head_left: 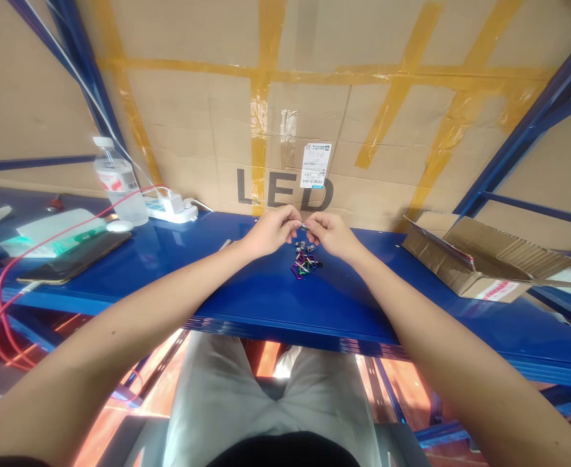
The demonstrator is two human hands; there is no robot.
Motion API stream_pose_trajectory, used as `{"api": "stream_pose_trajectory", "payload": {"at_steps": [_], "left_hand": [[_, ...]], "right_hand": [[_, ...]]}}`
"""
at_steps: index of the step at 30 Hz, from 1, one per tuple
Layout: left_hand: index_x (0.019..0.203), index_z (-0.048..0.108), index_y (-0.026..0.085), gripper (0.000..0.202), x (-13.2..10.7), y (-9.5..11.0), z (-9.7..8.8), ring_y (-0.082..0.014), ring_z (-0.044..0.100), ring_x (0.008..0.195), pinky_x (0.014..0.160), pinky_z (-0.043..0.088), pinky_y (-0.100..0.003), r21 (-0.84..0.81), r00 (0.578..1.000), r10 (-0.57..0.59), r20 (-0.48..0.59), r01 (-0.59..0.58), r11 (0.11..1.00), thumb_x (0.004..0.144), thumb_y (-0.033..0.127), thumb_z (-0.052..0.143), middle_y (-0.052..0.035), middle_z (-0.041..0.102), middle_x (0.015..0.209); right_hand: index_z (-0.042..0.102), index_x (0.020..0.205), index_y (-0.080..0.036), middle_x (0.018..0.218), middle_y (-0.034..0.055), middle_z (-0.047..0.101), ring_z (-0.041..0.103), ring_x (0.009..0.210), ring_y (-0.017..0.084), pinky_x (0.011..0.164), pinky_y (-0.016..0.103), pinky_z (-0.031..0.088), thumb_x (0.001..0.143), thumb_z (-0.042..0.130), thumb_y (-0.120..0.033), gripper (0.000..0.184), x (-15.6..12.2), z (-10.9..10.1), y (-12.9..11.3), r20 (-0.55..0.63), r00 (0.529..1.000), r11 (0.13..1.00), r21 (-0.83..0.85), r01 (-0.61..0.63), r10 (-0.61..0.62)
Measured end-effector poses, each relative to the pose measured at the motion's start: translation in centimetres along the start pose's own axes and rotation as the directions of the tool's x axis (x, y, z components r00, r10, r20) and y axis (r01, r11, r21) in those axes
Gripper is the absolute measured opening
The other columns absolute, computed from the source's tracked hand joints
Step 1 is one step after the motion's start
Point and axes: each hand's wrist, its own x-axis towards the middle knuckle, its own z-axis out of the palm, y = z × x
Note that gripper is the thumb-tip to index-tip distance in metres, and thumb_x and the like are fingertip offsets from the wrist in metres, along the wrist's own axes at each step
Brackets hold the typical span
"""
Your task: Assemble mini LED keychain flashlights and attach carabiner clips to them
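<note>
My two bare hands meet at one small greenish-silver piece (303, 226): my left hand (276, 231) pinches it between thumb and fingers, and my right hand (332, 233) pinches it from the other side. Just below my fingertips lies one cluster of small silver metal pieces (304, 247), too small to count. Touching or just beside it is one heap of coloured metal clips (304, 266); I make out pink, green and purple but cannot number them. All this rests on one blue metal table (353, 295). To my right sits one open brown cardboard box (433, 264). To my left are one clear plastic bottle (122, 188), one white power strip (175, 211) and one flat dark device (78, 257). Behind stands one large taped cardboard sheet (192, 130) bearing one white label (316, 165).
</note>
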Motion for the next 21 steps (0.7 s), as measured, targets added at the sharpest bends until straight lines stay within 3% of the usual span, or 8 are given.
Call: {"api": "stream_pose_trajectory", "payload": {"at_steps": [3, 6, 10, 14, 21], "left_hand": [[0.084, 0.053, 0.017, 0.013, -0.1, 0.1, 0.2, -0.0084, 0.058, 0.055, 0.058, 0.048, -0.022, 0.042, 0.999, 0.051, -0.015, -0.05, 0.998, 0.094, 0.011, 0.049, 0.001, 0.062, 0.069], [0.085, 0.053, 0.018, 0.012, -0.1, 0.1, 0.0, -0.0087, 0.058, 0.058, 0.06, 0.048, -0.022, 0.114, 0.994, 0.107, -0.012, -0.105, 0.988, 0.095, 0.012, 0.048, 0.0004, 0.062, 0.072], [0.086, 0.056, 0.018, 0.012, 0.0, 0.0, -0.3, -0.0101, 0.06, 0.062, 0.06, 0.049, -0.023, 0.115, 0.99, 0.143, 0.006, -0.143, 0.983, 0.095, 0.013, 0.049, 0.0008, 0.061, 0.073], [0.087, 0.06, 0.018, 0.011, 0.1, 0.0, -0.7, -0.011, 0.061, 0.064, 0.062, 0.049, -0.024, 0.098, 0.986, 0.166, 0.02, -0.167, 0.981, 0.093, 0.013, 0.052, 0.0012, 0.062, 0.073], [0.085, 0.064, 0.018, 0.01, 0.4, 0.3, -1.0, -0.0119, 0.063, 0.072, 0.066, 0.049, -0.025, 0.058, 0.986, 0.162, 0.049, -0.165, 0.985, 0.09, 0.013, 0.057, -0.0009, 0.065, 0.08]], "right_hand": [[0.056, 0.068, -0.019, 0.057, 0.0005, 0.054, 0.045, 0.053, 0.012, 0.052, 0.028, 0.035, 0.09, 0.06, -0.06, 0.047, 0.2, 0.4, 0.1, -0.009, 1.0, 1.0, 0.007, -0.007, 0.007], [0.055, 0.07, -0.019, 0.055, -0.0024, 0.045, 0.036, 0.051, 0.011, 0.051, 0.028, 0.028, 0.087, 0.062, -0.064, 0.048, 0.1, 0.5, -0.1, 0.034, 0.998, 0.989, 0.134, -0.059, 0.054], [0.05, 0.078, -0.021, 0.056, -0.0073, 0.039, 0.029, 0.05, 0.009, 0.051, 0.026, 0.022, 0.079, 0.075, -0.05, 0.038, -0.4, 0.2, -0.8, 0.186, 0.978, 0.937, 0.314, -0.151, 0.095], [0.046, 0.081, -0.022, 0.056, -0.0093, 0.039, 0.028, 0.05, 0.007, 0.053, 0.026, 0.023, 0.073, 0.08, -0.033, 0.037, -0.8, -0.3, -1.2, 0.253, 0.963, 0.916, 0.36, -0.18, 0.09], [0.048, 0.075, -0.02, 0.057, -0.0058, 0.043, 0.03, 0.049, 0.008, 0.052, 0.027, 0.026, 0.079, 0.078, -0.042, 0.037, -0.6, -0.8, -0.4, 0.324, 0.943, 0.894, 0.4, -0.205, 0.071]]}}
